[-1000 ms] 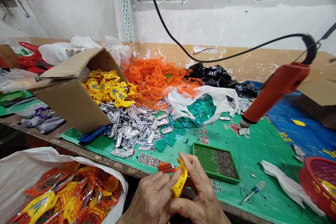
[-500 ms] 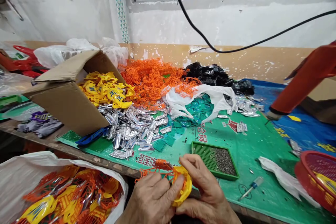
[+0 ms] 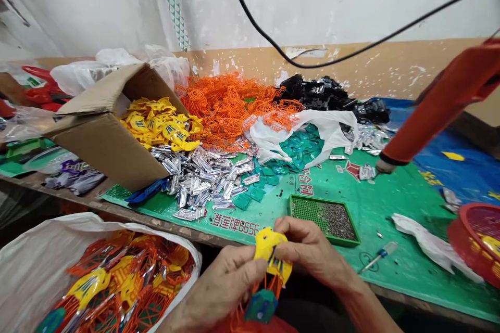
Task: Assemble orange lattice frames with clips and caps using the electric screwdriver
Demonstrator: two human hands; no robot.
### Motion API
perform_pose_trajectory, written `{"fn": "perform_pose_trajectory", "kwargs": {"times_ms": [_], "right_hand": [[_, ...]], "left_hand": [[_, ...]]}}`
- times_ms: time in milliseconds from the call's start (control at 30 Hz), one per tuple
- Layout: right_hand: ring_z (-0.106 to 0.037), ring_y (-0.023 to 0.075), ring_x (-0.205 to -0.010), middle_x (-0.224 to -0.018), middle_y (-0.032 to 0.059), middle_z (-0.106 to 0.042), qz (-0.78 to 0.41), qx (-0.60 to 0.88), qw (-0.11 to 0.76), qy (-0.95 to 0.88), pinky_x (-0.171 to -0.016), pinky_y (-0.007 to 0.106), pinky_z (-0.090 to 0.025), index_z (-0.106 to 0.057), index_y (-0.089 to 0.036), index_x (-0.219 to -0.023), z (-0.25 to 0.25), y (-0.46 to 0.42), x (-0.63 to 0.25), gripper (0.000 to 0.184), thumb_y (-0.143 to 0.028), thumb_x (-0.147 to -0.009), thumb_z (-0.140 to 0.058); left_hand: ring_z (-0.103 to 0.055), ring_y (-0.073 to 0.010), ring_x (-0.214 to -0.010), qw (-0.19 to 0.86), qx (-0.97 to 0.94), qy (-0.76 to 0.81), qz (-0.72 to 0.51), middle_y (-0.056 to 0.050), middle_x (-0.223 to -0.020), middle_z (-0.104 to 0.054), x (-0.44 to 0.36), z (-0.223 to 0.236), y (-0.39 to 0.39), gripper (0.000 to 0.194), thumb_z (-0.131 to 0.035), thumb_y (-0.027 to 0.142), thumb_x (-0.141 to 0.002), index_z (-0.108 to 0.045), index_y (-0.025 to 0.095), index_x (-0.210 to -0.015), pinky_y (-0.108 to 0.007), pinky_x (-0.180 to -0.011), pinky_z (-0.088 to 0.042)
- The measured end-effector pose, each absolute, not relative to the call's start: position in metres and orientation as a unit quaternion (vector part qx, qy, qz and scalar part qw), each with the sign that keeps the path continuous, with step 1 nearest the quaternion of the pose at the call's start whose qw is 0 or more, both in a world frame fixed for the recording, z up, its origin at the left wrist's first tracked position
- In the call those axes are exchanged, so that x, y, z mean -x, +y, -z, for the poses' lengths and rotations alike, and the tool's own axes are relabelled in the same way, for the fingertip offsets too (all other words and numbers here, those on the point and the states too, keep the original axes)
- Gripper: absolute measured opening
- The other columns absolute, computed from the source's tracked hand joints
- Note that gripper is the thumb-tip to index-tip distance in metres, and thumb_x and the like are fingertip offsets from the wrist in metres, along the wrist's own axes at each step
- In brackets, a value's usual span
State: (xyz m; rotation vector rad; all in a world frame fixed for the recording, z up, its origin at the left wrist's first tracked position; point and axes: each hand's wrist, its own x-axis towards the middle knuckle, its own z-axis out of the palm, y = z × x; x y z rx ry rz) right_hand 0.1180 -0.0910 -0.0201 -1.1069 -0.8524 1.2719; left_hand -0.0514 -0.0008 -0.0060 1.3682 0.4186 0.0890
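Note:
My left hand (image 3: 219, 291) and my right hand (image 3: 312, 255) both grip one small assembly in front of the table edge. Its top is a yellow plastic piece (image 3: 271, 252) with blue stripes. An orange lattice part (image 3: 269, 289) hangs below it, with a teal piece (image 3: 261, 306) at the bottom. My fingers pinch the yellow piece from both sides. Just beyond my right hand lies a green tray (image 3: 308, 209) holding small dark screws.
An orange power screwdriver (image 3: 433, 109) hangs on a black cable at right. On the green mat lie silver parts (image 3: 207, 182), teal parts (image 3: 300, 153), orange lattices (image 3: 230, 104), black parts (image 3: 324, 93) and a cardboard box (image 3: 105, 145) of yellow pieces. A white bag (image 3: 35, 265) of assemblies sits lower left; a red basket (image 3: 474, 242) stands at right.
I have turned the assembly upright, so the yellow piece now faces me and the orange lattice and teal piece hang below. The hanging screwdriver swung right and the view tilted down.

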Motion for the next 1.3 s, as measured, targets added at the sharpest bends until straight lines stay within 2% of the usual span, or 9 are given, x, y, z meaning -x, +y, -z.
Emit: {"fn": "perform_pose_trajectory", "kwargs": {"times_ms": [67, 167, 300, 400, 633, 867, 1000, 1167, 1300], "right_hand": [[-0.049, 0.0064, -0.053, -0.065, -0.0035, -0.060, -0.587, 0.474, 0.576, -0.314, -0.051, 0.019, -0.037, -0.058, -0.016, -0.074, 0.025, -0.088, -0.115, 0.034, -0.044, -0.069, -0.076], [-0.048, 0.0054, -0.051, -0.062, -0.0043, -0.059, -0.593, 0.490, 0.566, -0.294, -0.049, 0.018, -0.035, -0.054, -0.016, -0.072, 0.032, -0.086, -0.112, 0.038, -0.046, -0.067, -0.077], [-0.044, 0.0050, -0.051, -0.061, -0.0048, -0.055, -0.586, 0.509, 0.552, -0.305, -0.049, 0.018, -0.032, -0.052, -0.016, -0.070, 0.036, -0.089, -0.111, 0.041, -0.050, -0.069, -0.074], [-0.042, 0.0058, -0.053, -0.060, -0.0045, -0.052, -0.566, 0.537, 0.528, -0.335, -0.049, 0.019, -0.031, -0.052, -0.016, -0.070, 0.037, -0.092, -0.112, 0.043, -0.054, -0.071, -0.071], [-0.035, 0.0075, -0.056, -0.063, -0.0041, -0.044, -0.509, 0.595, 0.465, -0.412, -0.050, 0.021, -0.027, -0.048, -0.017, -0.070, 0.040, -0.095, -0.111, 0.045, -0.059, -0.076, -0.063], [-0.035, 0.0088, -0.058, -0.064, -0.0041, -0.041, -0.451, 0.638, 0.427, -0.455, -0.050, 0.022, -0.024, -0.044, -0.019, -0.070, 0.047, -0.096, -0.106, 0.037, -0.051, -0.084, -0.055], [-0.034, 0.0087, -0.057, -0.061, -0.0049, -0.040, -0.396, 0.683, 0.384, -0.478, -0.050, 0.023, -0.022, -0.042, -0.019, -0.067, 0.038, -0.098, -0.102, 0.032, -0.043, -0.084, -0.056], [-0.035, 0.0083, -0.057, -0.060, -0.0054, -0.041, -0.308, 0.723, 0.342, -0.516, -0.052, 0.024, -0.021, -0.042, -0.019, -0.066, 0.027, -0.096, -0.102, 0.031, -0.038, -0.085, -0.056], [-0.042, 0.0096, -0.058, -0.062, -0.0036, -0.049, -0.259, 0.737, 0.317, -0.538, -0.053, 0.024, -0.025, -0.049, -0.018, -0.067, 0.025, -0.095, -0.101, 0.028, -0.038, -0.086, -0.057]], "left_hand": [[-0.042, -0.0084, -0.055, 0.826, -0.504, 0.251, -0.038, 0.002, -0.062, -0.049, 0.051, 0.010, -0.001, 0.049, -0.057, 0.058, -0.082, -0.067, 0.010, -0.083, -0.020, -0.054, -0.038], [-0.043, -0.0077, -0.049, 0.857, -0.417, 0.300, -0.036, 0.002, -0.058, -0.050, 0.050, 0.021, 0.000, 0.051, -0.062, 0.059, -0.078, -0.068, 0.009, -0.084, -0.019, -0.049, -0.038], [-0.046, -0.0072, -0.044, 0.867, -0.394, 0.305, -0.014, 0.000, -0.055, -0.056, 0.049, 0.030, 0.002, 0.051, -0.061, 0.056, -0.081, -0.069, 0.007, -0.083, -0.018, -0.045, -0.037], [-0.057, -0.0110, -0.053, 0.878, -0.390, 0.277, -0.004, -0.004, -0.059, -0.062, 0.047, 0.029, 0.003, 0.052, -0.060, 0.056, -0.081, -0.070, 0.006, -0.079, -0.019, -0.054, -0.045], [-0.056, -0.0101, -0.053, 0.877, -0.386, 0.286, 0.010, -0.006, -0.064, -0.065, 0.045, 0.030, 0.004, 0.053, -0.072, 0.059, -0.068, -0.071, 0.007, -0.077, -0.018, -0.050, -0.042], [-0.044, -0.0054, -0.049, 0.846, -0.460, 0.265, 0.051, 0.000, -0.064, -0.059, 0.051, 0.031, 0.008, 0.038, -0.075, 0.044, -0.069, -0.072, 0.009, -0.083, -0.016, -0.048, -0.034], [-0.047, -0.0064, -0.055, 0.845, -0.485, 0.223, 0.045, 0.000, -0.066, -0.059, 0.050, 0.025, 0.009, 0.031, -0.073, 0.040, -0.074, -0.074, 0.011, -0.086, -0.015, -0.053, -0.036], [-0.059, -0.0128, -0.068, 0.866, -0.460, 0.195, 0.022, -0.003, -0.073, -0.066, 0.047, 0.031, 0.006, 0.026, -0.070, 0.034, -0.079, -0.074, 0.013, -0.093, -0.021, -0.064, -0.045], [-0.061, -0.0131, -0.067, 0.888, -0.410, 0.208, 0.009, -0.006, -0.076, -0.069, 0.046, 0.038, 0.001, 0.025, -0.070, 0.031, -0.079, -0.074, 0.012, -0.095, -0.022, -0.065, -0.047]]}}
